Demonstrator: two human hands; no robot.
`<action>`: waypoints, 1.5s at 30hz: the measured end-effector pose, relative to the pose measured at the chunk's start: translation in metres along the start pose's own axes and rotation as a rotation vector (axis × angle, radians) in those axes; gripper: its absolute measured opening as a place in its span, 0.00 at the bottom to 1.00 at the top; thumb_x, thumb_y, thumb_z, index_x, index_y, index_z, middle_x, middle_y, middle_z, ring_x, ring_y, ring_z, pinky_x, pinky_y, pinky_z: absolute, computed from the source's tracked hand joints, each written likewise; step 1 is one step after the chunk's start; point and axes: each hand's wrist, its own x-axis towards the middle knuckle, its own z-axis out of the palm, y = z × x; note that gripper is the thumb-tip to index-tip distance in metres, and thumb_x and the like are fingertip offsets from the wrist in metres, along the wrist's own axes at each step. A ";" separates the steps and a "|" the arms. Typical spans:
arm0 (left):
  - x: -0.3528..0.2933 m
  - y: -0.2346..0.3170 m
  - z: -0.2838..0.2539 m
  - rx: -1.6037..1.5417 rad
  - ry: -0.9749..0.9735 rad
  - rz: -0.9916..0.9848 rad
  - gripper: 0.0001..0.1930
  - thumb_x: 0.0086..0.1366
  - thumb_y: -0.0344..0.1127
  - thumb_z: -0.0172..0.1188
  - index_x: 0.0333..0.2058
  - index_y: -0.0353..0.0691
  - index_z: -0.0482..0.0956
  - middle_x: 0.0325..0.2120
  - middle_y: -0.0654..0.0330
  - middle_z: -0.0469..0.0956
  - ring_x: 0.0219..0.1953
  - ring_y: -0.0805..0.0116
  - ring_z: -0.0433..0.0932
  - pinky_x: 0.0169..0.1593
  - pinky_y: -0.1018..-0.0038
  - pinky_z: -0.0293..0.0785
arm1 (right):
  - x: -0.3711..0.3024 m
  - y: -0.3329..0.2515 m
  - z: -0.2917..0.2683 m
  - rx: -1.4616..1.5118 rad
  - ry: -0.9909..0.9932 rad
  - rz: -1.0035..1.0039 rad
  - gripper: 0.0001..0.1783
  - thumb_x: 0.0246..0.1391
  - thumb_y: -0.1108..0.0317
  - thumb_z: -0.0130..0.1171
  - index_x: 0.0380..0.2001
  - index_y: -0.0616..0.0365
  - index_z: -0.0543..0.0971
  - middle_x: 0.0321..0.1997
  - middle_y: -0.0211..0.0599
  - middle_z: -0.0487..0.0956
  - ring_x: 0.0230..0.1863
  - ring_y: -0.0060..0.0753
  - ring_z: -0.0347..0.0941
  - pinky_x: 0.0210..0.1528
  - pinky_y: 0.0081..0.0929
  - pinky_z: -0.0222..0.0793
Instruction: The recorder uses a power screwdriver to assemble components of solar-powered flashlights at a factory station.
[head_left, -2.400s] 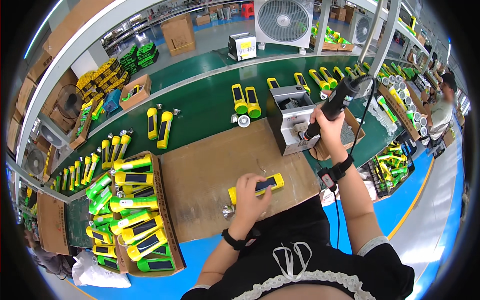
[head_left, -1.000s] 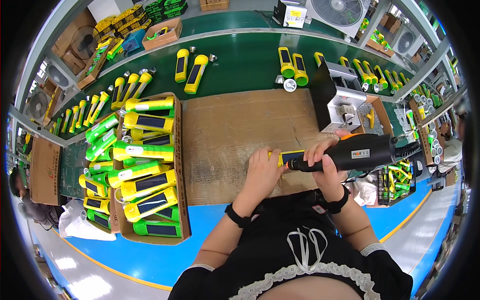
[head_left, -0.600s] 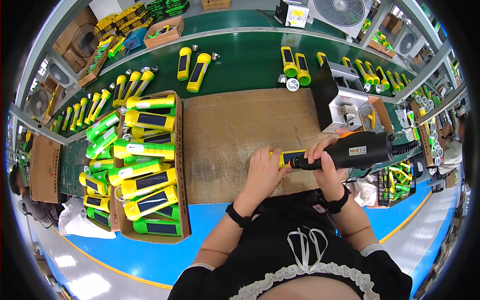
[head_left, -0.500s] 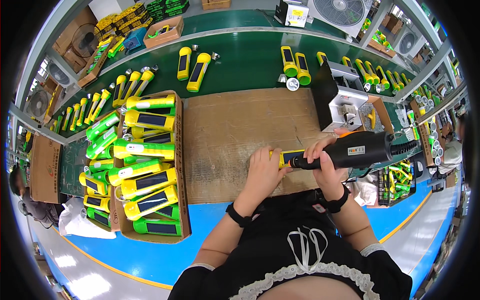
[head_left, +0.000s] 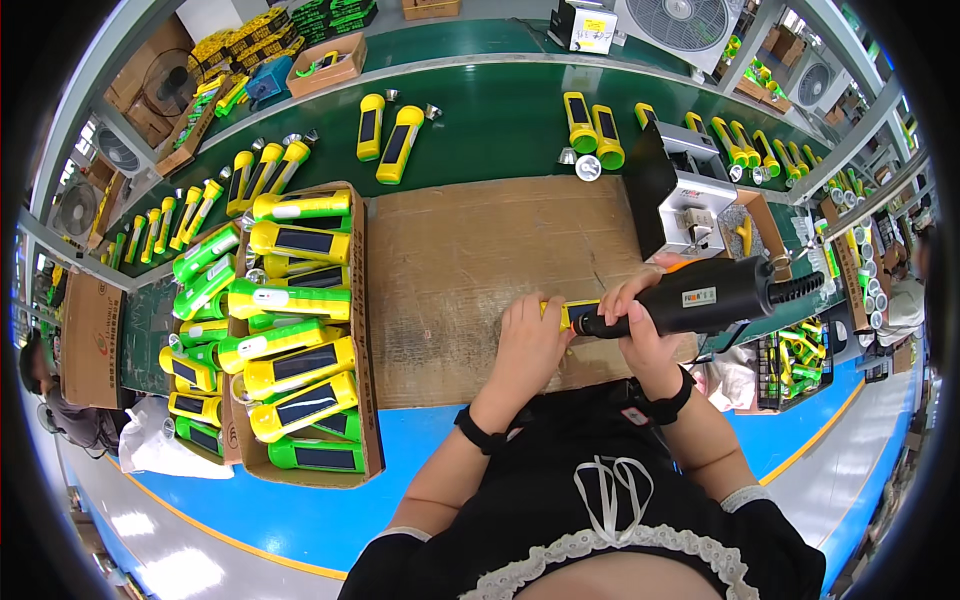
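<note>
Left hand [head_left: 530, 345] — one flashlight [head_left: 581, 311]; right hand [head_left: 648, 347] — one screwdriver [head_left: 715, 297]

The person wears a black short-sleeved top [head_left: 570, 435], its wide, curved neckline edged with scalloped white lace trim [head_left: 618, 538]. At the chest, a thin white ribbon bow [head_left: 606, 500] shows two long narrow loops. The left sleeve [head_left: 385, 570] and right sleeve [head_left: 775, 532] are black, each finished with a narrow whitish trim at the hem. The left hand [head_left: 528, 345] and right hand [head_left: 640, 325] are bare, while a broad black left wristband [head_left: 478, 432] and a matching right wristband [head_left: 670, 403] circle the wrists, each beside a small reddish-white marking.
</note>
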 end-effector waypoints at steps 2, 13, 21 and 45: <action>0.001 0.001 0.000 0.002 -0.004 -0.004 0.23 0.50 0.33 0.64 0.46 0.36 0.70 0.41 0.48 0.69 0.45 0.49 0.69 0.47 0.59 0.65 | 0.000 0.000 0.000 -0.002 -0.005 -0.004 0.29 0.52 0.79 0.54 0.54 0.57 0.53 0.26 0.35 0.70 0.27 0.28 0.69 0.36 0.30 0.69; 0.002 -0.006 -0.005 -0.060 -0.050 -0.002 0.23 0.50 0.34 0.64 0.45 0.37 0.70 0.41 0.48 0.70 0.44 0.48 0.69 0.47 0.60 0.66 | 0.006 -0.001 0.007 -0.240 -0.138 -0.003 0.29 0.54 0.73 0.54 0.55 0.56 0.52 0.26 0.35 0.68 0.24 0.28 0.67 0.34 0.31 0.69; 0.000 -0.004 -0.005 -0.088 -0.042 -0.048 0.22 0.51 0.34 0.63 0.45 0.37 0.70 0.41 0.49 0.69 0.44 0.49 0.69 0.47 0.60 0.65 | 0.011 -0.012 0.009 -0.039 -0.006 -0.086 0.27 0.54 0.76 0.52 0.54 0.57 0.53 0.27 0.36 0.69 0.25 0.28 0.68 0.35 0.31 0.70; 0.004 -0.008 -0.006 -0.006 -0.113 0.067 0.26 0.47 0.30 0.63 0.47 0.32 0.68 0.45 0.47 0.68 0.48 0.50 0.68 0.49 0.61 0.63 | 0.001 0.005 0.013 -0.380 -0.192 0.116 0.26 0.41 0.79 0.60 0.46 0.62 0.64 0.28 0.30 0.74 0.31 0.21 0.70 0.41 0.24 0.66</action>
